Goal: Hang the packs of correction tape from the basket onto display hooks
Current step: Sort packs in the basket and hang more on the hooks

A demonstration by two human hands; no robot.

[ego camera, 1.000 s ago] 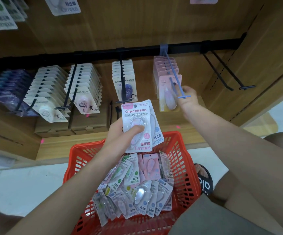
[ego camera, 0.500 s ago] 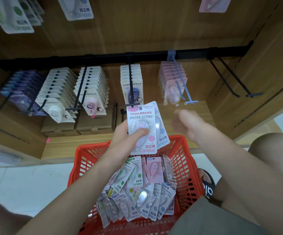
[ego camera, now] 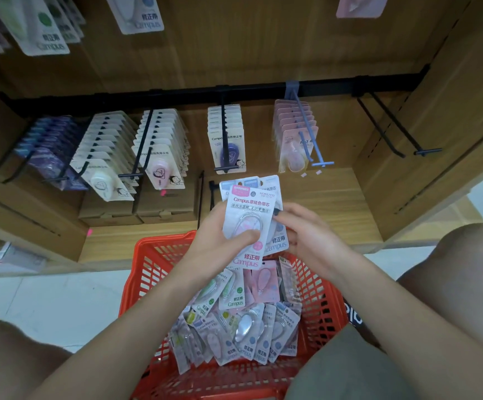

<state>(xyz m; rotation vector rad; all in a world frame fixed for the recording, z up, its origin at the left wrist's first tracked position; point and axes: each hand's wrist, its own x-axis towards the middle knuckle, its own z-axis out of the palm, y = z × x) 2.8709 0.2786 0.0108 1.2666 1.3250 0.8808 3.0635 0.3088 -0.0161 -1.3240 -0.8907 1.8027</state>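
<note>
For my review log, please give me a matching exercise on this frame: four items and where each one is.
Things:
1. pink-label pack
2. red basket
3. blue hook
4. empty black hook

Places:
A. far right on the rail
B. on the floor below the hands
C. carrying pink packs
D. held in the left hand

Pairs: 1-D, 2-B, 3-C, 4-A

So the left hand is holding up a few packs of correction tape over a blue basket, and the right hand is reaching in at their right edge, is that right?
Not quite: the basket is red, not blue. The head view shows the left hand holding a few packs of correction tape above it, thumb pressed on the front pack, while the right hand touches their right edge.
</note>
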